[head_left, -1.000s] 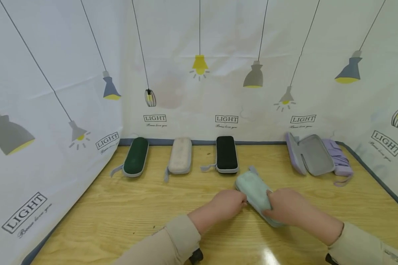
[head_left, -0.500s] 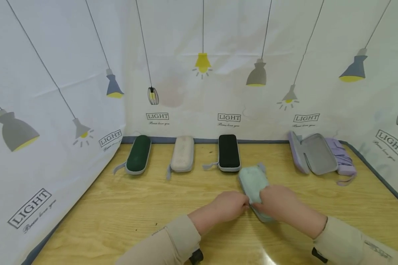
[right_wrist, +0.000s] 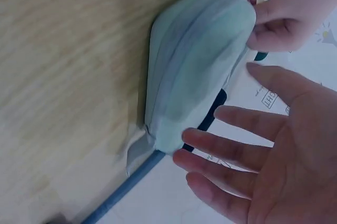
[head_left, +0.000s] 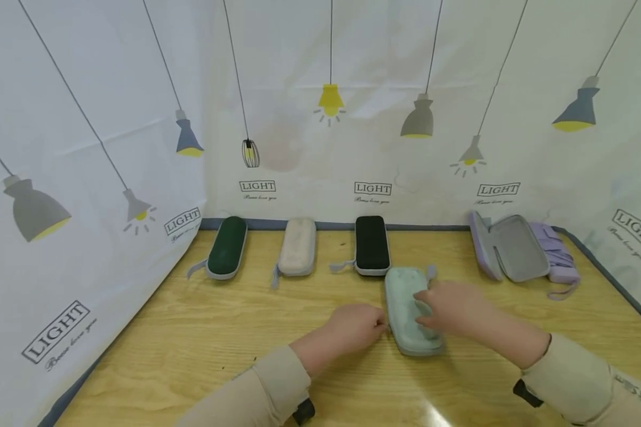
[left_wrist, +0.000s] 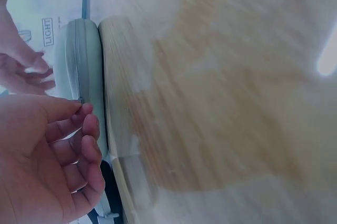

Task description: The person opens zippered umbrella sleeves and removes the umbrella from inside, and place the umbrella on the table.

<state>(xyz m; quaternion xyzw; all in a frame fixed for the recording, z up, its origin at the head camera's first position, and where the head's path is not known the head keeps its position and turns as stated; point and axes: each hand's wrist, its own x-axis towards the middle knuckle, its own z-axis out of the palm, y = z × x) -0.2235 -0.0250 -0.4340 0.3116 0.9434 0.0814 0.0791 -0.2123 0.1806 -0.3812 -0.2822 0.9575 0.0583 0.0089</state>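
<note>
Just in front of the black case (head_left: 372, 244) and a touch to its right, here's the mint case (head_left: 408, 296) taking centre stage! Left hand (head_left: 355, 325) pinching at the seam, thumb to forefinger, on what looks like a tiny zip pull (left_wrist: 80, 100). Right hand (head_left: 453, 305) spread, fingers parted along the other flank; whether it truly touches, I can't tell. That's the danger, surely: without a firm brace there, a tug could swing the mint case round on the counter (head_left: 192, 356), and its far end sits near enough to bump the black case. That pinch looks slight, too; a pull at an angle might slip off or jam the zip pull. Left of the black case lie the cream case (head_left: 297, 246) and, farther along, the green case (head_left: 228, 245); well to its right, the purple case (head_left: 522, 252) gapes open.
</note>
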